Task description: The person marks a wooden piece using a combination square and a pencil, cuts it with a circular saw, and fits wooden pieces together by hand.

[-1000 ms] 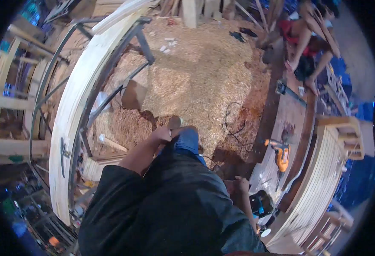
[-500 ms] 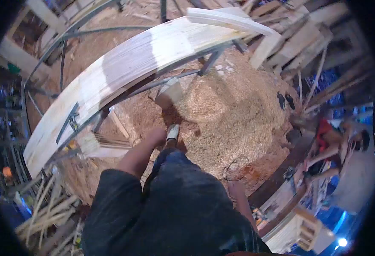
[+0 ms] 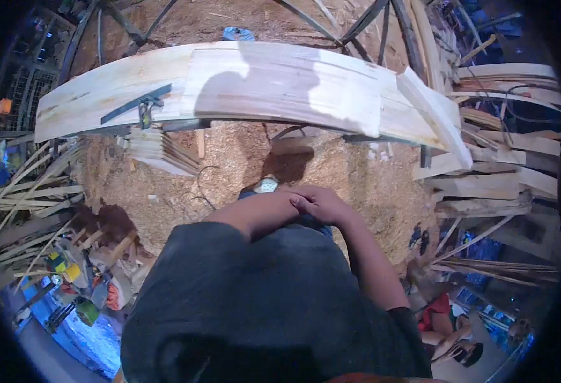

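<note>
My two arms meet in front of my waist. My right hand [image 3: 324,202] is closed over the end of my left forearm [image 3: 261,212], near the wrist, thumb on top. Beneath it my left hand is mostly hidden, and its fingers cannot be made out. Beyond them lies a long, wide pale wooden board [image 3: 255,86] on a dark metal frame, apart from both hands. On the board's left part rests a dark straight metal tool [image 3: 137,104] with a clamp-like piece [image 3: 145,113]. A narrow pale wood strip [image 3: 433,118] lies across its right end.
Thin wooden pieces [image 3: 162,152] are stacked below the board's left part. Wood shavings [image 3: 223,153] cover the ground. Loose planks are piled right [image 3: 484,185] and strips left [image 3: 31,204]. Another person [image 3: 446,325] is low at the lower right. Black footwear [image 3: 419,237] lies nearby.
My arms, apart and hanging down before, have come together at my front. The view has turned, so the board now runs nearly level across it.
</note>
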`<state>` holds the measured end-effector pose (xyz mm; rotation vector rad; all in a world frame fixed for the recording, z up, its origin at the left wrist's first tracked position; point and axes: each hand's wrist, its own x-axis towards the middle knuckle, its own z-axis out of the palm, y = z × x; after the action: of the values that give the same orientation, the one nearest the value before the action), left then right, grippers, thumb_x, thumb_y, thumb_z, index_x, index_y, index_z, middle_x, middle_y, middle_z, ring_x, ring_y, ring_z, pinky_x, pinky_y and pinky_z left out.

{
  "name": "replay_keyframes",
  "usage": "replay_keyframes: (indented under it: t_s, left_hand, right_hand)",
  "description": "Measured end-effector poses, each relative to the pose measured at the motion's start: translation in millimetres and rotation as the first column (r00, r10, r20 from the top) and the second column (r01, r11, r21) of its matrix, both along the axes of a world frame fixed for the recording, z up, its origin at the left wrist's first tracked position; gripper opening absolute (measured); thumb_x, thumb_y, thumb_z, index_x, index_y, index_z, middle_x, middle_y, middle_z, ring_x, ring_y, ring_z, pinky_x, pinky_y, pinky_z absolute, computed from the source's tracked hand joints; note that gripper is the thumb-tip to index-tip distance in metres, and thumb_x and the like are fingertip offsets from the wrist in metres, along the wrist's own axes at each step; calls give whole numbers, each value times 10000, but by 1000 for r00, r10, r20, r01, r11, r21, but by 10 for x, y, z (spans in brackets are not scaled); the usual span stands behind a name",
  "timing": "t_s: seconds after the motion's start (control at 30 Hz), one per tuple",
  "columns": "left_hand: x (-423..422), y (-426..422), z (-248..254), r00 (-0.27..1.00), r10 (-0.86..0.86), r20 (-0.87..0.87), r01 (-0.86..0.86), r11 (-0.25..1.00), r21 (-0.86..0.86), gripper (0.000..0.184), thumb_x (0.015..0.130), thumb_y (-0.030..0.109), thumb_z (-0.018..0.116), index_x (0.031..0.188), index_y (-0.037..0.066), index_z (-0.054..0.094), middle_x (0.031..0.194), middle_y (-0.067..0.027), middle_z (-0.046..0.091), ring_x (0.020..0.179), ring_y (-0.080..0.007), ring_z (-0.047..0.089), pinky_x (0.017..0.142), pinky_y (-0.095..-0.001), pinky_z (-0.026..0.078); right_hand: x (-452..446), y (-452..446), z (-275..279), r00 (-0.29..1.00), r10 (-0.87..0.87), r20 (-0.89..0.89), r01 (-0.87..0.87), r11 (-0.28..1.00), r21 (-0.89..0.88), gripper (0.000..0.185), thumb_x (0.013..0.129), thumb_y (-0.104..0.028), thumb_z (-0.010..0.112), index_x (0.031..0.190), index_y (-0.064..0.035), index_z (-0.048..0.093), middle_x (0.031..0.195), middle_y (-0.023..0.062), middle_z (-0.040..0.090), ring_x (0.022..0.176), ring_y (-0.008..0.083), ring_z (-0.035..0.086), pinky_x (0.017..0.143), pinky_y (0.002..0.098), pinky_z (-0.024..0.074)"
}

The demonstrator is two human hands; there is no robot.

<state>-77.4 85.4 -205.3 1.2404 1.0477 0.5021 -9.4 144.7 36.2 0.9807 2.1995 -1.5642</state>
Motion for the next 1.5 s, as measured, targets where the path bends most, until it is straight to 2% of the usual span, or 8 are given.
replay_keyframes:
  t_s: [0.07, 0.17, 0.3, 0.53, 0.7, 1.1, 1.27, 1.5]
  left_hand:
    - [-67, 70, -122, 975, 186, 123, -177, 981, -79, 390, 783, 397, 762, 1043, 107, 771, 1020, -161, 759, 972, -371, 713, 843, -462, 568]
    - [-738, 409, 270, 694, -401, -598, 355, 913, -201, 560, 765, 400, 743, 1243, 112, 701, 1198, -173, 706, 1120, -349, 670, 943, -465, 534]
    - [-1363, 440, 423, 710, 74, -700, -182, 980, -80, 555, 739, 419, 778, 1160, 62, 727, 1141, -186, 726, 1041, -344, 697, 919, -452, 547]
    - [-789, 705, 1097, 559, 819, -132, -780, 465, -420, 628, 864, 478, 785, 1339, 109, 604, 1117, -41, 703, 898, -134, 657, 757, -304, 519]
    - [-428, 1033, 1621, -80, 967, 241, -755, 99, -649, 503, 943, 319, 731, 1348, 58, 587, 1187, -81, 693, 1026, -174, 660, 837, -324, 527]
    - [-76, 85, 1959, -294, 844, 449, -828, 11, -561, 596, 887, 77, 755, 1411, -16, 485, 1304, -162, 640, 1185, -279, 641, 1027, -397, 536]
    - [-517, -443, 1916, -562, 747, 356, -717, -225, -660, 632, 948, 315, 704, 1438, 25, 429, 1343, -136, 579, 1225, -294, 591, 1044, -457, 504]
    - [-1320, -1202, 1406, -635, 608, 478, -643, -71, -763, 746, 979, 689, 443, 1435, 98, 434, 1334, -132, 535, 1227, -330, 552, 1034, -551, 450]
  right_hand:
    - [410, 240, -215, 971, 59, 234, -129, 945, 299, 497, 959, -518, 606, 1309, -172, 675, 1293, 137, 676, 1205, 339, 630, 992, 462, 499]
    - [1224, 774, -855, 899, -233, 371, 72, 914, 398, 556, 900, -556, 683, 1248, -122, 683, 1169, 139, 707, 1096, 288, 675, 877, 440, 532]
    - [1713, 1675, -1023, 328, -939, 102, 873, 260, -412, 422, 982, -470, 639, 1024, -51, 638, 880, 42, 697, 651, 197, 622, 751, 380, 536]
    - [1427, 2390, -1280, 330, -937, 110, 840, 239, -487, 320, 978, -312, 701, 1113, -41, 598, 789, 34, 599, 617, 134, 539, 547, 278, 464]
    - [1660, 2112, -1021, 704, -710, -15, 503, 514, -695, 194, 924, -130, 702, 1070, -30, 623, 821, 41, 619, 664, 115, 542, 594, 252, 437]
    - [1424, 1810, -818, 913, -401, -75, 253, 701, -666, 376, 808, 5, 742, 1164, -12, 622, 1048, 76, 649, 1054, 224, 630, 902, 350, 516]
    - [420, 1773, -136, 970, 208, -124, -219, 972, -82, 413, 842, -157, 768, 1185, 48, 662, 1083, 137, 730, 983, 223, 692, 870, 351, 551]
    - [-1601, 124, 270, 581, 766, -275, -568, 623, 537, 317, 846, -262, 711, 1038, -12, 682, 890, 198, 683, 849, 402, 681, 751, 478, 540]
